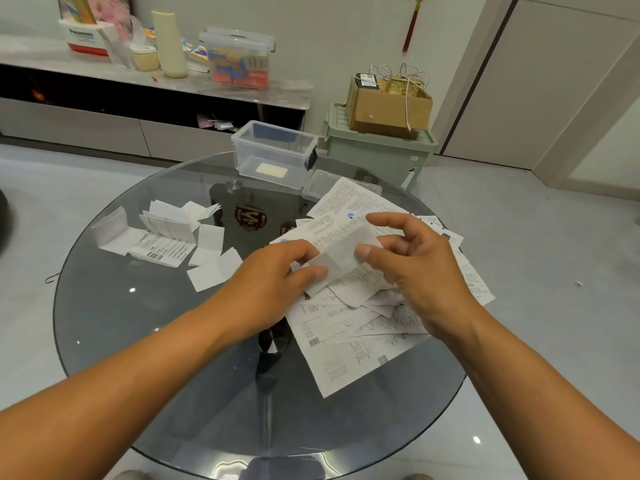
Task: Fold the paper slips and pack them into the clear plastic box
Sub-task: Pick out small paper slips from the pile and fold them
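Over one glass table (145, 341), two hands, left (273, 271), right (420, 261), pinching one paper slip (341, 256), one clear plastic box (273, 152) behind.

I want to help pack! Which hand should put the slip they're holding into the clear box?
Probably the right hand. It pinches the paper slip too, and the open clear plastic box stands beyond it, with no paper pile to cross. The left hand sits farther from it.

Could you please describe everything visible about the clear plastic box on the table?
The clear plastic box is a lidless rectangular tub of transparent plastic with rounded corners and a dark latch at its right end. It stands upright at the far edge of the round glass table. One pale folded slip lies flat on its floor. Neither hand touches it.
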Tool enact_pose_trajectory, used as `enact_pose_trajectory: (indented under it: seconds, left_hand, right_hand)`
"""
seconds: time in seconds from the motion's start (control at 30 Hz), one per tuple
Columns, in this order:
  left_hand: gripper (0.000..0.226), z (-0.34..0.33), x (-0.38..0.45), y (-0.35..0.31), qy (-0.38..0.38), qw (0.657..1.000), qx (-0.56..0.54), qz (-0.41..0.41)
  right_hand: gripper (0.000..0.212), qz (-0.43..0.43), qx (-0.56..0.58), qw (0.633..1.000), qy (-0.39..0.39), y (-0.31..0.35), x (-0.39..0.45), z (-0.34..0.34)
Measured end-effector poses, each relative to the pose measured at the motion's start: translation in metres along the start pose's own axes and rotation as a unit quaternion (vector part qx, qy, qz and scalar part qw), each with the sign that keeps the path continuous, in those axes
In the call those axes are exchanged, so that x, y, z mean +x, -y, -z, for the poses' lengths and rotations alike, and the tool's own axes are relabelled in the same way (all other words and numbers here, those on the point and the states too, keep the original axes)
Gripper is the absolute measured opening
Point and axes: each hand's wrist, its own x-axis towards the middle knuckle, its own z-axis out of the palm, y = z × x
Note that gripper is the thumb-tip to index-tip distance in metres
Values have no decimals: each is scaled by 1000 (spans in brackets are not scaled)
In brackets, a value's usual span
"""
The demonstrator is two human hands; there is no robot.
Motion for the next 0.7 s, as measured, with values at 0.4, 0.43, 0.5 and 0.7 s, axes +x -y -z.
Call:
enact_pose_trajectory:
  seconds: [0.4, 0.43, 0.5, 0.7]
  left_hand:
    - [15, 7, 0, -1, 47, 966, -231, 107]
    - [15, 8, 0, -1, 46, 965, -234, 111]
    - [17, 8, 0, 0, 46, 957, -260, 121]
    - [30, 14, -1, -5, 89, 875, -440, 181]
  right_hand:
    - [11, 103, -47, 991, 74, -10, -4, -15]
    - [9, 111, -57, 989, 78, -11, -4, -15]
    - [10, 124, -83, 985, 82, -13, -3, -15]
    - [29, 146, -227, 957, 109, -16, -9, -13]
